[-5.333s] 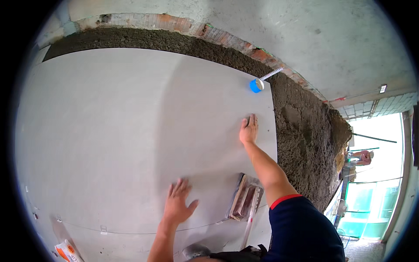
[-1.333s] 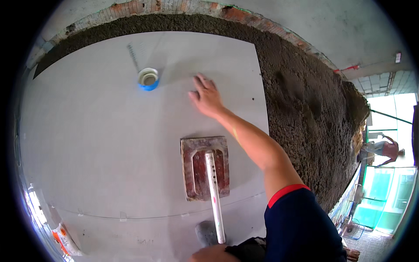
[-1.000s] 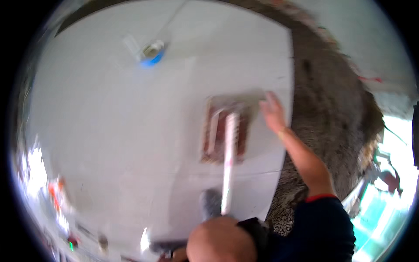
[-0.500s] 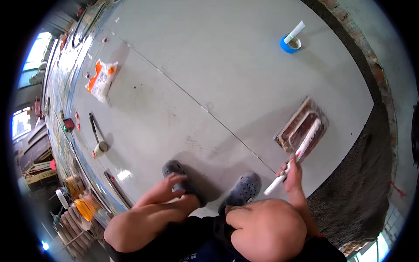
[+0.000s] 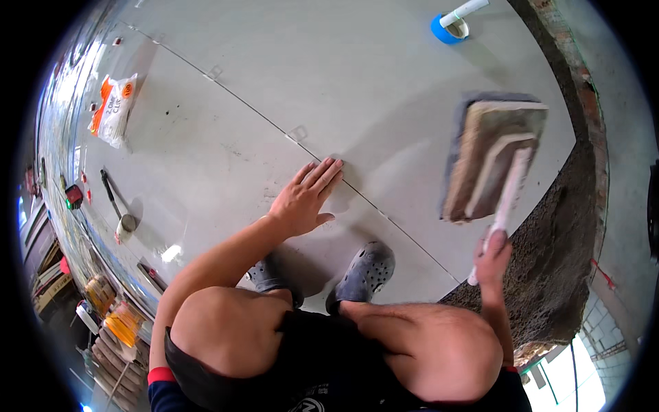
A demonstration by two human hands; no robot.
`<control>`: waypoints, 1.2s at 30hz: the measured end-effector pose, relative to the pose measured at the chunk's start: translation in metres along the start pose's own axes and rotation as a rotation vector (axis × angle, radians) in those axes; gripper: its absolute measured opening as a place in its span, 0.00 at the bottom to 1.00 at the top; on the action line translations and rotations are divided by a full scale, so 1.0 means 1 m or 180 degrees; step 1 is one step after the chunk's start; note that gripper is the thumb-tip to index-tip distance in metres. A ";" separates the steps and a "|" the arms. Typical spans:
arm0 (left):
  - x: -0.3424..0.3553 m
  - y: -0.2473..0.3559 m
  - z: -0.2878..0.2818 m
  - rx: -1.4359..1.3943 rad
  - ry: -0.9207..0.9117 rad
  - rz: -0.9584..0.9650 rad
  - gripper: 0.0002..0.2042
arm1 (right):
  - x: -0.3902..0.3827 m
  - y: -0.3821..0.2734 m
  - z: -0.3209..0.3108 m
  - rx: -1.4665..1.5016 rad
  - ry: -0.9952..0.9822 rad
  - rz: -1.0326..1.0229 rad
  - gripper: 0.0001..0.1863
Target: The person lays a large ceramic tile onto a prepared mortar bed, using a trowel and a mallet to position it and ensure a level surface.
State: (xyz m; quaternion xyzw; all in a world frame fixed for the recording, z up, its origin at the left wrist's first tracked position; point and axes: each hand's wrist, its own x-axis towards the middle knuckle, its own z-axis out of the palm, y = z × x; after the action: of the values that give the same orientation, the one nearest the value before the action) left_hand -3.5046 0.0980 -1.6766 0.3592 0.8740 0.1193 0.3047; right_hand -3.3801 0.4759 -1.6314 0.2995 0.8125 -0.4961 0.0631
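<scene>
My left hand [image 5: 302, 199] lies flat on the large grey floor tile [image 5: 226, 165], fingertips at the thin joint line [image 5: 374, 206] between two tiles. Its fingers are stretched out and hold nothing. On the right, my right hand [image 5: 493, 257] is wrapped round the white stick handle of a rectangular float [image 5: 478, 130]. The float has a brown, stained back and a dark edge, looks tilted, and appears raised off the floor; its underside is hidden. Grey clogs [image 5: 371, 271] on my feet stand just behind my left hand, near the joint.
A blue round container [image 5: 446, 31] with a white stick stands far right. To the left lie a white-and-orange bag [image 5: 113, 110], a mallet [image 5: 125, 223] and a small red-and-black device [image 5: 73, 196]. Dark mortar [image 5: 549, 254] borders the tile's right edge.
My left hand has moved from beside my knee forward and right onto the tile joint. The float has come up and looks larger, its handle still in my right hand. The view has shifted.
</scene>
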 end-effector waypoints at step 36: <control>-0.118 -0.313 -0.298 0.0176 0.0922 -0.2218 0.36 | 0.165 -0.359 0.236 -0.0923 -0.2348 0.0585 0.30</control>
State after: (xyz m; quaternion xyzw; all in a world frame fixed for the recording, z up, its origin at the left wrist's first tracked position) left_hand -3.7964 -0.2050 -1.5233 0.0278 0.9807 0.0344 0.1903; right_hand -3.7580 0.2290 -1.5391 0.1609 0.7667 -0.4429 0.4360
